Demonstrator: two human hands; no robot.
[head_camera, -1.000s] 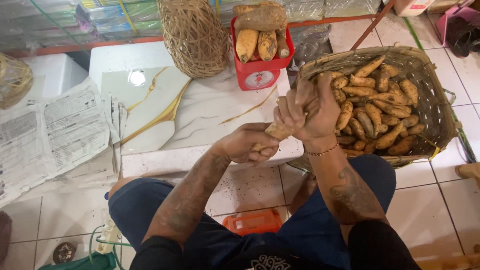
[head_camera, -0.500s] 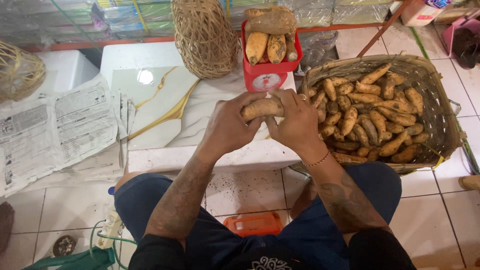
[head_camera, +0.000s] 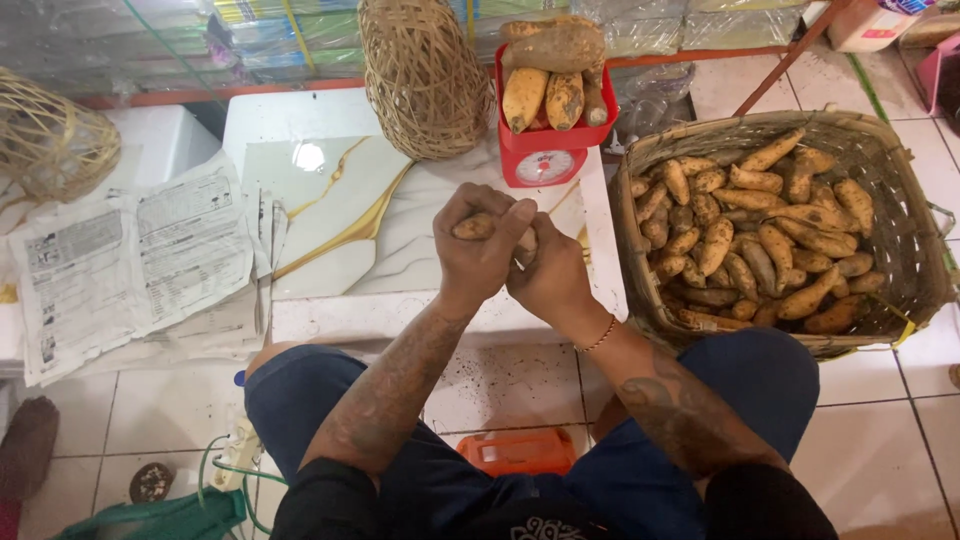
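Note:
Both hands grip one tan sweet potato (head_camera: 473, 226) above the white marbled tabletop (head_camera: 340, 215). My left hand (head_camera: 478, 250) wraps around its left part, thumb over the top. My right hand (head_camera: 548, 280) clasps the right end from below, so most of the tuber is hidden. A wide wicker basket (head_camera: 905, 235) full of several sweet potatoes (head_camera: 760, 240) stands on the floor to the right. A red kitchen scale (head_camera: 548, 150) behind the hands carries several larger sweet potatoes (head_camera: 552, 70).
A tall woven basket (head_camera: 422, 75) stands upside down beside the scale. Newspaper sheets (head_camera: 130, 265) lie at the left, with another woven basket (head_camera: 50, 145) behind them. An orange plastic object (head_camera: 520, 450) sits on the tiled floor between my knees.
My hands have brought the sweet potato leftward from the wicker basket to above the tabletop. The grip shifted, and my left hand now covers more of it.

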